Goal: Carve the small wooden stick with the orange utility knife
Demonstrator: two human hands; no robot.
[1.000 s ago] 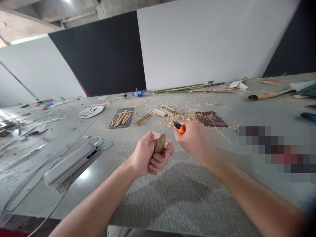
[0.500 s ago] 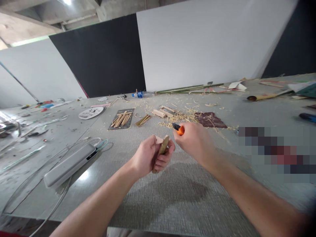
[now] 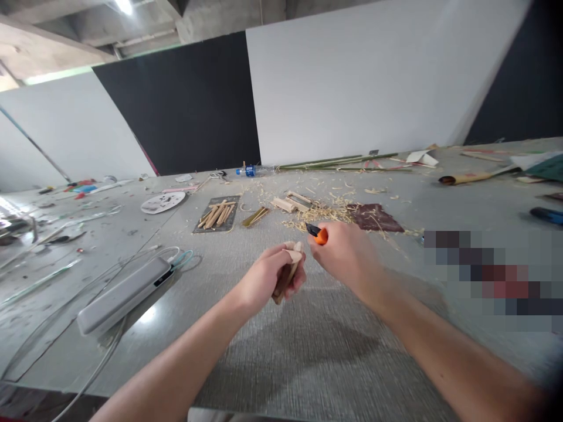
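My left hand (image 3: 268, 272) is closed around a short bamboo piece (image 3: 281, 285), its brown lower end showing below the palm. Pale coverings wrap the thumb and a fingertip of that hand. Just to the right, my right hand (image 3: 345, 252) grips an orange utility knife (image 3: 321, 237) with a black tip that points up and left. Knife and bamboo are a small gap apart. Beyond the hands lie curly wood shavings (image 3: 332, 212), several split bamboo pieces (image 3: 285, 203), and a dark red sheet (image 3: 377, 217).
A dark mat (image 3: 234, 215) carries several thin sticks (image 3: 217, 214). A grey power bank (image 3: 125, 293) with cables lies at left, behind it a white disc (image 3: 162, 203). Toward the wall are a plastic bottle (image 3: 250, 170) and long green stalks (image 3: 325, 162).
My left hand has turned the bamboo, so its greenish face no longer shows and the thumb lies across the top. My right hand with the knife has barely moved.
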